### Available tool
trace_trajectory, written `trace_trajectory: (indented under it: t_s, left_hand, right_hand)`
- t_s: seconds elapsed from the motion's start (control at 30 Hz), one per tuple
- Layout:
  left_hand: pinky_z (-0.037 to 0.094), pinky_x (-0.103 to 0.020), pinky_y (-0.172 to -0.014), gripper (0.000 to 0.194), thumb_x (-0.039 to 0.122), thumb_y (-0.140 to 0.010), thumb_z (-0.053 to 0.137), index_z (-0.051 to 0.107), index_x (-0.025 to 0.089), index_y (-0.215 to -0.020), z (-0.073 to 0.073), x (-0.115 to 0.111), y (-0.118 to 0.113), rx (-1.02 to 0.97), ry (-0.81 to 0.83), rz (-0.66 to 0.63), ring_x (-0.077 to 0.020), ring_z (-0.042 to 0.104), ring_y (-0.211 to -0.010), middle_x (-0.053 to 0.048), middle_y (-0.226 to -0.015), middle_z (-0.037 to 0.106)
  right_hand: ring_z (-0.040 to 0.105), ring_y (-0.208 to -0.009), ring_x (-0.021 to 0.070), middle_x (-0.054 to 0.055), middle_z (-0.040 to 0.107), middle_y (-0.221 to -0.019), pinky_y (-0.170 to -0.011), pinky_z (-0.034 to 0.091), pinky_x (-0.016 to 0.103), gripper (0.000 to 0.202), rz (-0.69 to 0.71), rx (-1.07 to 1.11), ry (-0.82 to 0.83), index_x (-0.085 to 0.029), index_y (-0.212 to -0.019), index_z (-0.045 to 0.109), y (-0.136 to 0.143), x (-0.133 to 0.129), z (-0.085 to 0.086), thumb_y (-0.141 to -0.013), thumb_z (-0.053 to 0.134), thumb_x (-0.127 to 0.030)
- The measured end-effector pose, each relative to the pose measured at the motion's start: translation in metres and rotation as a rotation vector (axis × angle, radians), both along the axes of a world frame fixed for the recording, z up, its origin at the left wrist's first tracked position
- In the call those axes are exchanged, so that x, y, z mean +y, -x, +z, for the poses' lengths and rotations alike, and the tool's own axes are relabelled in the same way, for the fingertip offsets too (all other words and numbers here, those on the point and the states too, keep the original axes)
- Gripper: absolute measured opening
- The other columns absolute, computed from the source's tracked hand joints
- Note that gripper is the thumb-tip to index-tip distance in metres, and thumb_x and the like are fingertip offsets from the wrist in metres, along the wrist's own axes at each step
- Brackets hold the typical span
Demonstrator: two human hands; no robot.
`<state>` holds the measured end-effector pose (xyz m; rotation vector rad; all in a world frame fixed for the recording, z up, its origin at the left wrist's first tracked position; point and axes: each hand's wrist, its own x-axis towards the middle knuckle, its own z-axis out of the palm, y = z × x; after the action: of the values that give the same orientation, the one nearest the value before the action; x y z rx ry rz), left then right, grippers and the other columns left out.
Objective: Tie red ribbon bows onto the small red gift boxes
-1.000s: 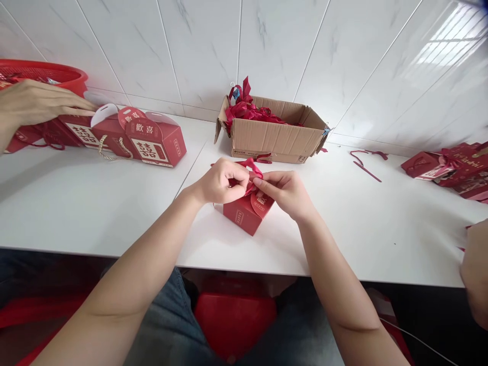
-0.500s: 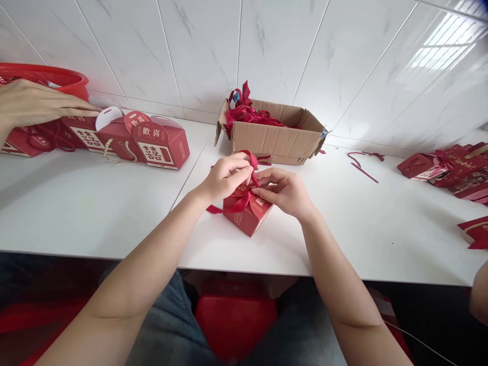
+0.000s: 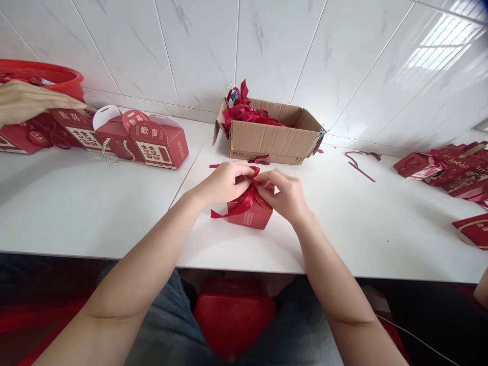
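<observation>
Both my hands (image 3: 224, 183) (image 3: 285, 197) pinch ribbon (image 3: 241, 207) atop the red box (image 3: 254, 220). White tabletop (image 3: 354, 223) spreads sideways; its edge (image 3: 240, 269) lies nearer me.

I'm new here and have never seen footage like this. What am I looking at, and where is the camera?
There is no machine: these are a person's bare hands, seen by a camera worn on that person's head, looking forward and down. The left hand and right hand both hold a red ribbon on top of a small red box, which stands on a white table. Behind it, a cardboard box holds more ribbon. Printed red boxes stand to the left, with a red basket and another person's hand. More boxes are at right.
</observation>
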<state>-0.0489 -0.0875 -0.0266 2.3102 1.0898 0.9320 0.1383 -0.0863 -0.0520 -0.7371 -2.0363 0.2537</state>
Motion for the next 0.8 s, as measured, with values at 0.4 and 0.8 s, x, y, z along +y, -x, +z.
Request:
trace_trajectory:
  t_s: [0.4,0.8]
  left_hand:
    - [0.048,-0.031,-0.083,0.019,0.027,-0.086,0.054,0.071,0.018,-0.090,-0.003,0.010,0.007,-0.048,0.152,-0.054,-0.0181,0.060,-0.094,-0.006,-0.103,0.058]
    - [0.046,-0.030,-0.068,0.014,0.025,-0.085,0.053,0.061,0.018,-0.076,-0.010,0.013,0.005,-0.043,0.094,-0.023,-0.0149,0.056,-0.076,-0.003,-0.084,0.055]
  right_hand:
    - [0.064,-0.069,0.0151,0.004,0.071,-0.079,-0.061,0.053,0.028,0.016,-0.015,0.043,-0.138,-0.023,-0.087,0.069,0.003,0.001,-0.004,-0.090,0.054,-0.018]
    - [0.071,-0.076,0.0135,0.004,0.076,-0.085,-0.067,0.058,0.022,0.015,-0.039,0.092,-0.315,-0.021,-0.087,0.069,0.002,0.007,-0.012,-0.088,0.057,-0.012]
